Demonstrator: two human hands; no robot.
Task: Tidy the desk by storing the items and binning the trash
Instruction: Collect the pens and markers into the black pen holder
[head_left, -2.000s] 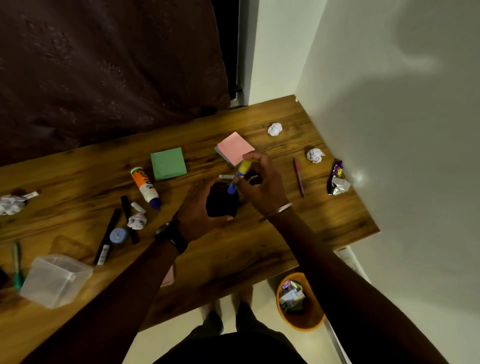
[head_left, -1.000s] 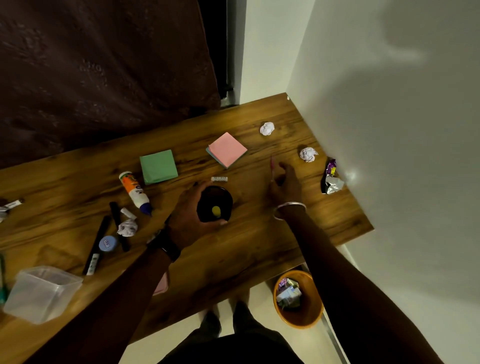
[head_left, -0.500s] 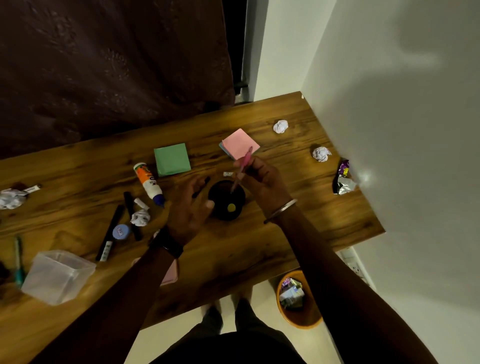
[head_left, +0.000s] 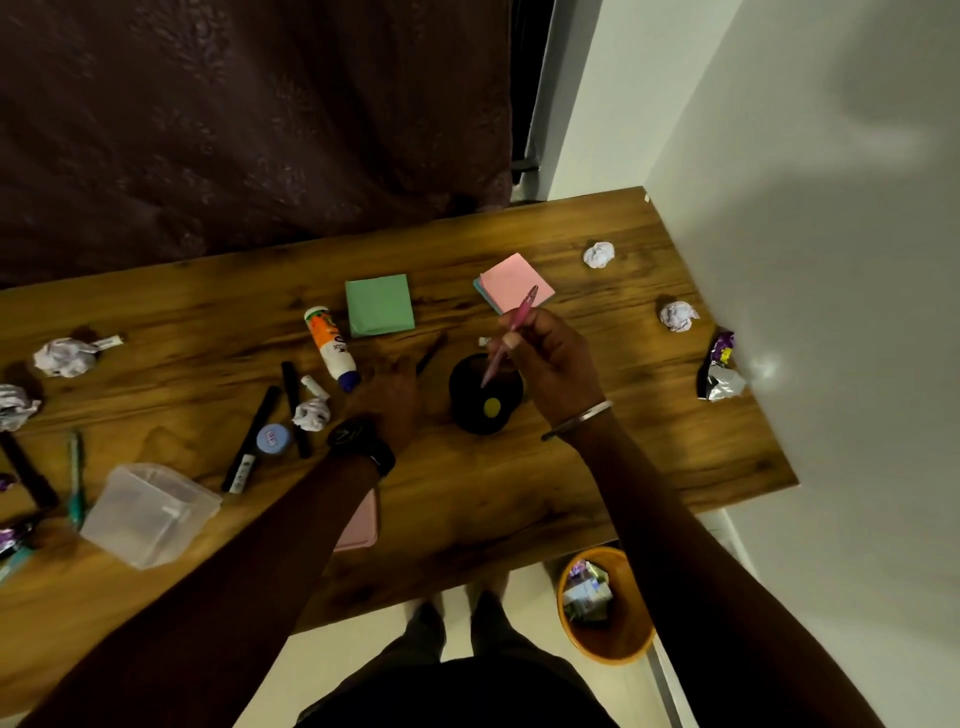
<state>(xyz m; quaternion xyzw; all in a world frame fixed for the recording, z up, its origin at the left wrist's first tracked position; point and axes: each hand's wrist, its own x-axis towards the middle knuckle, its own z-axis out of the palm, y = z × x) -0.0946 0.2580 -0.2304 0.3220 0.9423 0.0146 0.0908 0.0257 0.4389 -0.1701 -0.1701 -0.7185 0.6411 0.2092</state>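
Currently the right hand (head_left: 556, 358) is pinching a pink pen (head_left: 511, 332) between curled fingers and thumb. The pen's tip is pointing into the black cup (head_left: 475, 421) just below those fingers, where one yellow cap (head_left: 492, 407) is showing. The left hand (head_left: 387, 395) is hovering just left of the cup, blurred. One black pen (head_left: 431, 354) is lying at its fingertips; whether they are gripping it I cannot tell.

Beyond the fingers two pads are lying on the desk (head_left: 467, 493), a green pad (head_left: 379, 305) and a pink pad (head_left: 511, 275). One glue stick (head_left: 332, 348) is lying just left of the left fingers. Five paper balls (head_left: 598, 254) are sitting about: two right of the right fingers, three left of the left hand.
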